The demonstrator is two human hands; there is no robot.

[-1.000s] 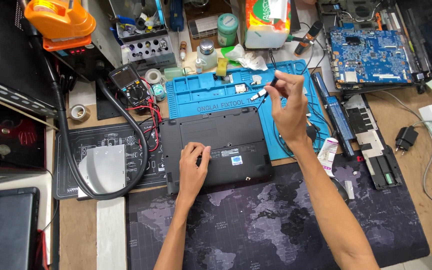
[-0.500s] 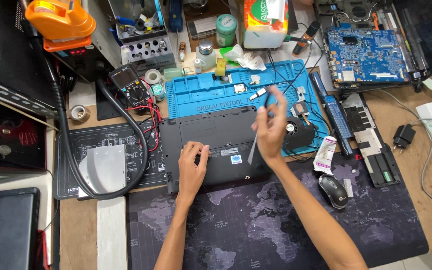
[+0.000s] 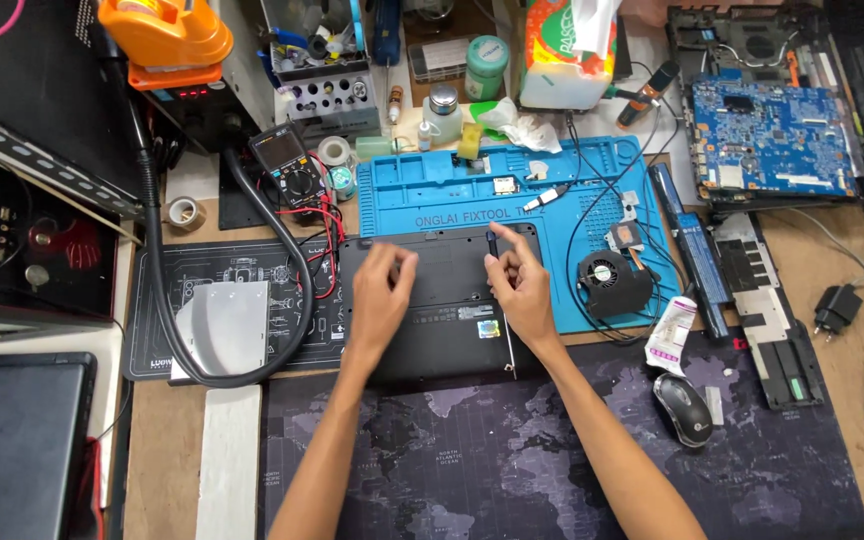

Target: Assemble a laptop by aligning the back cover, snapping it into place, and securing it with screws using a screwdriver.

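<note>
We see a repair tabletop (image 3: 832, 400) from above, with a black laptop base (image 3: 437, 305) lying flat at its centre, half on the blue mat (image 3: 552, 210) and half on the dark map-print pad (image 3: 552, 450). The left hand (image 3: 384, 300) rests palm down on the base, fingers spread and holding nothing; we judge that it steadies the base against sliding. The right hand (image 3: 520, 290) lies over the base's right part, its fingers closed narrowly around a thin dark tool (image 3: 492, 243), which stands nearly upright with its tip at the base's far edge. We cannot tell the tool's kind, nor whether its tip touches the casing.

Around the base, parts are laid within reach: a round fan (image 3: 610, 280) just beside the right hand on the mat, a blue circuit board (image 3: 767, 135) far right, and a long black battery (image 3: 697, 250) between them. A mouse (image 3: 684, 408) sits on the pad, near the right forearm. To the left, a multimeter (image 3: 292, 165) lies with red leads trailing toward the base, and a black hose (image 3: 162, 260) loops around a silver drive (image 3: 222, 325). The raised rim of the mat appears suited to keeping small parts from rolling off.
</note>
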